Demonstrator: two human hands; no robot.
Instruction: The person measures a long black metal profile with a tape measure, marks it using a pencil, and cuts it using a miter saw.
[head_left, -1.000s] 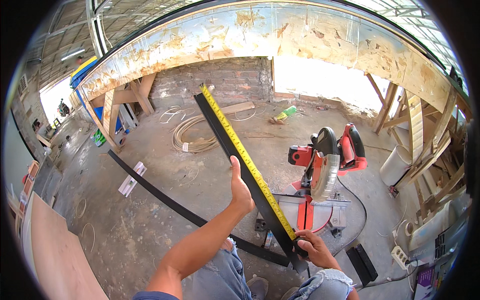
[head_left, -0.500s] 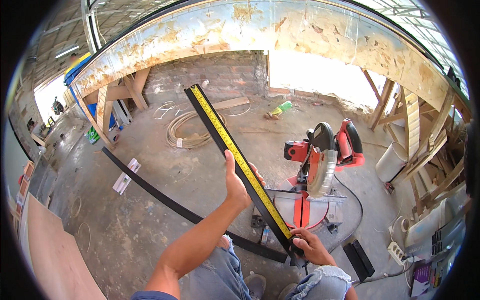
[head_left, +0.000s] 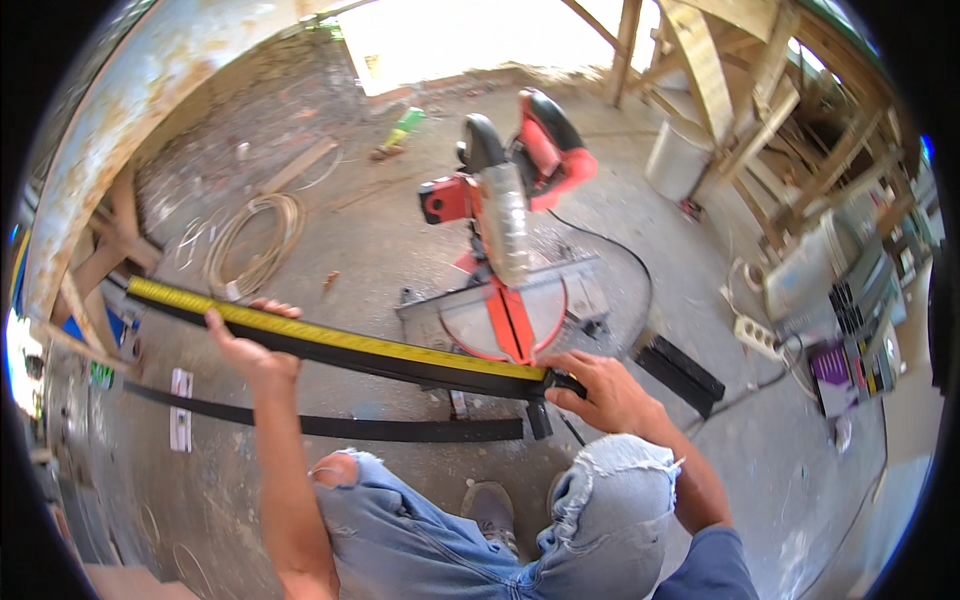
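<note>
A long black bar (head_left: 350, 358) lies almost crosswise in front of me, with the yellow blade of a tape measure (head_left: 340, 332) stretched along its top. My left hand (head_left: 258, 355) grips the bar from below near its left part, thumb on the near side and fingertips showing past the far edge. At the bar's right end my right hand (head_left: 612, 395) holds the dark case of the tape measure; its far fingers are partly hidden. Just beyond the bar stands a red and black miter saw (head_left: 505, 225) on the floor.
Nearer me a second black strip (head_left: 400, 430) lies on the floor, crossing a small pale profile piece (head_left: 180, 410). Short black pieces (head_left: 680, 375), a white power strip (head_left: 758, 337) and cords lie right. Beyond are a coiled hose (head_left: 285, 245) and a white bucket (head_left: 680, 158).
My view has turned to the right. The bar and tape have swung from steeply slanted to nearly level across me, both hands keeping hold. The saw appears further left.
</note>
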